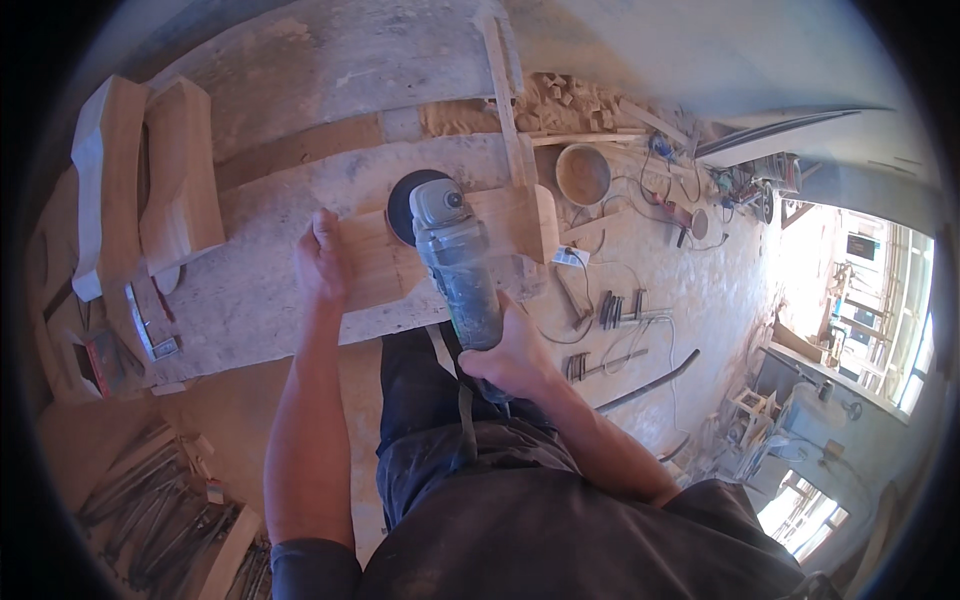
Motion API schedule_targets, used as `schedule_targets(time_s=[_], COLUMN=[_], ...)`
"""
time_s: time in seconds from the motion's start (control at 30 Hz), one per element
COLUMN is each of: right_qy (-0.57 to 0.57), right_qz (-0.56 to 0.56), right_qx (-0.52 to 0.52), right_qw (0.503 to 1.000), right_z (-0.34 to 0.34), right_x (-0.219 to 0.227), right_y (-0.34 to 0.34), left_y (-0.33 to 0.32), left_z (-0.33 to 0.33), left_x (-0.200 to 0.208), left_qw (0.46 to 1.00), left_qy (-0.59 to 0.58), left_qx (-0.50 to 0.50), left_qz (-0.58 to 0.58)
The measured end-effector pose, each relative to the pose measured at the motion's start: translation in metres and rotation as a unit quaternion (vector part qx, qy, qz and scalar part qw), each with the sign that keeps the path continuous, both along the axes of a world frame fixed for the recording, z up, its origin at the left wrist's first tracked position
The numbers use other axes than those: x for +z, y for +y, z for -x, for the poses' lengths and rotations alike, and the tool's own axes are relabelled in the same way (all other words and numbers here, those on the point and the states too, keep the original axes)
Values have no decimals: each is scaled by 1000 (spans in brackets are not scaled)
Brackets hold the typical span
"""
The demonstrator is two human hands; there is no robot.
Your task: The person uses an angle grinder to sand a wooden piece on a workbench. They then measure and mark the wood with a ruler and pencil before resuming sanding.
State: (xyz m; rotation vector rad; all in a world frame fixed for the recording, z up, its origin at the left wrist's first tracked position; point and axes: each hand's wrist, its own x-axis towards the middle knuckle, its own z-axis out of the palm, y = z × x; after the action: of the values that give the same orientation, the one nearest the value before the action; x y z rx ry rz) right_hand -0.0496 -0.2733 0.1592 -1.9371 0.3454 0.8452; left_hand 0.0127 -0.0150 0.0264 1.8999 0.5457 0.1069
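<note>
My right hand (515,350) is wrapped around the rear body of a grey-blue angle grinder (458,275). The grinder's dark round disc (402,208) rests at the far edge of a shaped piece of wood (372,262), which lies across the workbench (250,310). At the wood's left end, my left hand (322,258) is closed over it, thumb up. Part of the wood is hidden beneath the grinder. Its right end (545,225) widens and looks slightly blurred.
Two shaped wooden pieces (185,170) stand at the bench's left, near a metal square (150,325). Right of the bench, the floor holds a round basin (583,174), clamps (625,308), cords and a red power tool (685,215). Metal bars (150,505) lie lower left.
</note>
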Motion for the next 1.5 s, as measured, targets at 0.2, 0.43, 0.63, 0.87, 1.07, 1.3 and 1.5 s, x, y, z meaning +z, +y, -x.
schedule_targets(time_s=[0.2,0.43,0.63,0.87,1.07,1.3,1.5], right_qy=[-10,-24,-8,23,8,21,19], right_qz=[16,136,25,13,54,47,37], right_qx=[-20,-29,-30,-3,-21,5,-24], right_qw=[1000,990,999,1000,998,999,999], right_z=[1,-1,3,22,27,30,36], right_x=[1,4,16,6,5,13,9], right_y=[3,-6,-9,-5,-8,-10,-9], left_y=[1,1,0,1,0,2,6], left_z=[-2,-1,-1,-1,-3,-1,-1], left_x=[2,-1,1,5,-2,-5,-7], left_qw=[1000,1000,1000,999,1000,1000,999], left_qy=[21,16,29,31,6,2,20], left_qx=[-1,-5,10,-2,8,-2,-4], left_qz=[-3,-15,1,-11,-6,-9,-24])
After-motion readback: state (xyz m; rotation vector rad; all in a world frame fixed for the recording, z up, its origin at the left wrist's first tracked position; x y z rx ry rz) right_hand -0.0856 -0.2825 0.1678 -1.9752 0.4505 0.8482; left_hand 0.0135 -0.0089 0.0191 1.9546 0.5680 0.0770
